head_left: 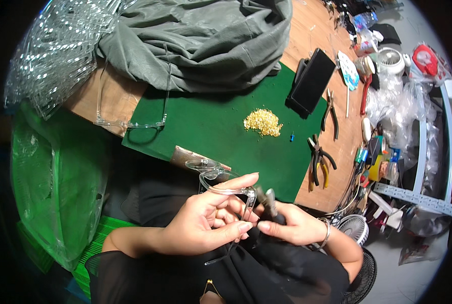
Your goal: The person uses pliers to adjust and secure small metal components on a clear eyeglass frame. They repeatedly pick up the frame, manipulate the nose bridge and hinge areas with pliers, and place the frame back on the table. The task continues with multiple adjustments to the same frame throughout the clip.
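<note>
Broadly, a light-brown wooden table (307, 30) fills the upper middle, with a flat dark-green mat (211, 119) over its near part. On its far side lies a rumpled grey-green cloth (200, 45), beside a shiny heap of clear plastic pieces (59, 55) at the left.

Nearer, the left hand (205, 218) comes in from the lower left, its forearm almost level, index finger and thumb stretched rightward and the other fingers curled in. It is closed on a clear plastic eyeglass frame (226, 191), held above the lap just off the mat's near edge. The frame's front has its long axis slanting from upper left to lower right, ending near the index finger; from that corner a temple points down toward the lap.

From the lower right, the right hand (294, 225) bends inward, thumb toward the left hand, its fingers wrapped around a dark-handled metal-tipped tool (267, 202). The tip points up and slightly left, beside the frame's corner; it is blurred, so I cannot tell whether they touch.

Smaller still, a black rectangular phone (315, 81) leans at the mat's right, slim dark pliers (330, 104) near it. A loose pile of gold-coloured bits (263, 123) sits mid-mat, with a tiny blue pin (292, 137) just beside.
</note>
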Motion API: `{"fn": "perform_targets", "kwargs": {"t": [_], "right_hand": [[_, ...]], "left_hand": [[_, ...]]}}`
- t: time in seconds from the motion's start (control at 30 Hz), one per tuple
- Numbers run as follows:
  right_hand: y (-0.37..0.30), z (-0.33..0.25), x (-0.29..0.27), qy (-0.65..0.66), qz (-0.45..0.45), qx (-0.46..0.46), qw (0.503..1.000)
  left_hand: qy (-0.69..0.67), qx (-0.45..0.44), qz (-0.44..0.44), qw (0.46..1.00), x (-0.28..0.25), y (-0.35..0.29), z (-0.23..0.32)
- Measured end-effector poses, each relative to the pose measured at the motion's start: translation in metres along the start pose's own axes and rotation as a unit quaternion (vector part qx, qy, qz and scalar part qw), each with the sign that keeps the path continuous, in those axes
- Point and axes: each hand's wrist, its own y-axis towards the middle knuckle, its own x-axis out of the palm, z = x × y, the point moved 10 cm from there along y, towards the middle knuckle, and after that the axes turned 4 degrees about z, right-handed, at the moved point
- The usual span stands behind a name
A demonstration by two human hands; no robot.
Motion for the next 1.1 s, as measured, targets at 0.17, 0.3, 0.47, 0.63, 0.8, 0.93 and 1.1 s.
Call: {"fn": "perform_targets", "kwargs": {"t": [0.17,0.3,0.47,0.63,0.8,0.93,1.1], "right_hand": [[-0.001,-0.016,0.006,-0.086,-0.053,0.037,0.994],[0.0,-0.022,0.003,-0.122,-0.041,0.033,0.991],[0.001,-0.028,-0.002,-0.195,-0.016,0.064,0.978],[0.002,-0.029,-0.015,-0.268,0.089,-0.005,0.959],[0.0,-0.022,-0.012,-0.208,-0.019,0.11,0.972],[-0.008,-0.008,0.007,-0.039,-0.153,0.108,0.982],[-0.007,-0.01,0.01,-0.045,-0.183,0.137,0.973]], "left_hand": [[0.001,0.002,0.006,1.0,0.001,0.002,0.001],[0.003,-0.008,0.01,1.0,-0.001,0.003,0.0],[-0.008,-0.018,0.022,1.0,-0.003,0.001,-0.004],[-0.024,-0.035,0.025,0.999,0.0,0.003,-0.007],[-0.028,-0.057,0.021,0.998,0.002,0.003,-0.005],[-0.023,-0.053,0.027,0.998,0.001,0.004,-0.001],[-0.026,-0.039,0.028,0.999,0.0,0.003,0.001]]}}
